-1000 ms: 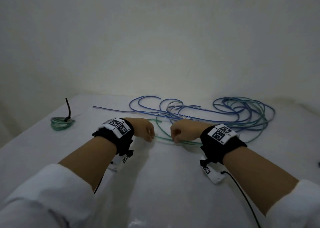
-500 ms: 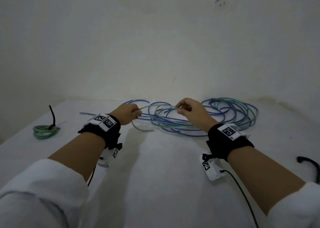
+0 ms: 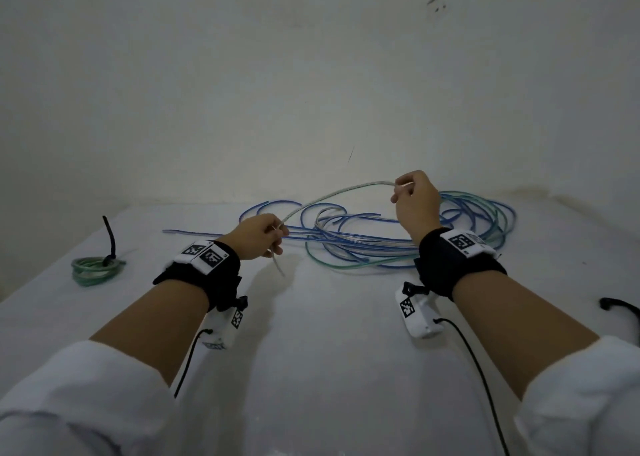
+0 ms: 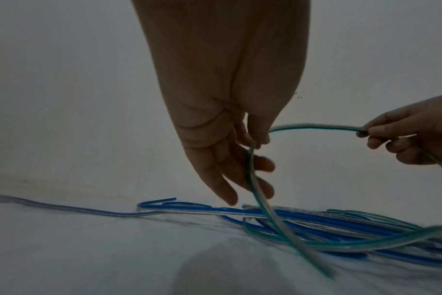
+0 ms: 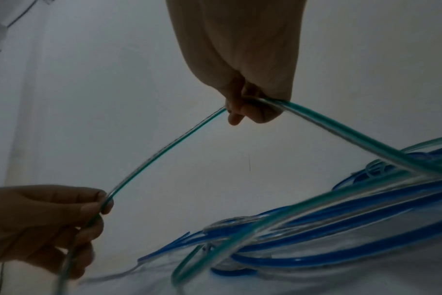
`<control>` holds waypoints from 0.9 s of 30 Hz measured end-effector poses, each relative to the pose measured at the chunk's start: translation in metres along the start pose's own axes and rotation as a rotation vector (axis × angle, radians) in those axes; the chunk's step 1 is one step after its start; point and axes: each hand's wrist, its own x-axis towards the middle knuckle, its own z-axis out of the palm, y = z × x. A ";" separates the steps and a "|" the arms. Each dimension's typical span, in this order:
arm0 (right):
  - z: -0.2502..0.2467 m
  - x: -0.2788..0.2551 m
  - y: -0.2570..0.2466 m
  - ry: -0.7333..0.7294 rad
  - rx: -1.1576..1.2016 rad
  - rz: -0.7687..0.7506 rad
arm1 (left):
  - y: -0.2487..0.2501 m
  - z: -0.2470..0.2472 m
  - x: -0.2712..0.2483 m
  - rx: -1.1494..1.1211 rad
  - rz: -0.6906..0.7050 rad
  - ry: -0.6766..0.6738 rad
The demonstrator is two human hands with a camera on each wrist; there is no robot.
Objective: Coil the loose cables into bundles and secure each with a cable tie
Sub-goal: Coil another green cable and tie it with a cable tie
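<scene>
Cable, green-striped and clear (image 3: 332, 192), arched in the air between two hands above a white table (image 3: 329, 369). Left hand (image 3: 258, 235) pinching it close to its free end, thumb and forefinger clamped on the strand, other fingers loosely spread below, as seen from the left wrist; short tail hanging down from the pinch toward the tabletop. Right hand (image 3: 415, 201) raised higher and farther right, fingers curled tight around the same strand, which then drops away to the right into the heap. Loose cables (image 3: 398, 244), blue and green, sprawled in overlapping loops on the table under and beyond the right hand, a few blue ends pointing left. Far left on the table, well apart from the heap: green coiled bundle (image 3: 97, 270) bound by a black cable tie (image 3: 110, 239) with its tail sticking up. Near right edge: another black tie (image 3: 620, 306) lying flat.
</scene>
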 end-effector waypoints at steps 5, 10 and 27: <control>-0.001 -0.001 0.004 -0.058 -0.059 0.036 | 0.001 -0.002 -0.004 -0.130 0.010 0.014; 0.007 -0.007 0.006 -0.209 -0.229 -0.017 | 0.020 0.000 -0.005 -0.335 0.168 0.146; 0.011 -0.033 -0.013 -0.778 -0.364 -0.298 | 0.033 0.032 0.020 -0.067 0.425 0.260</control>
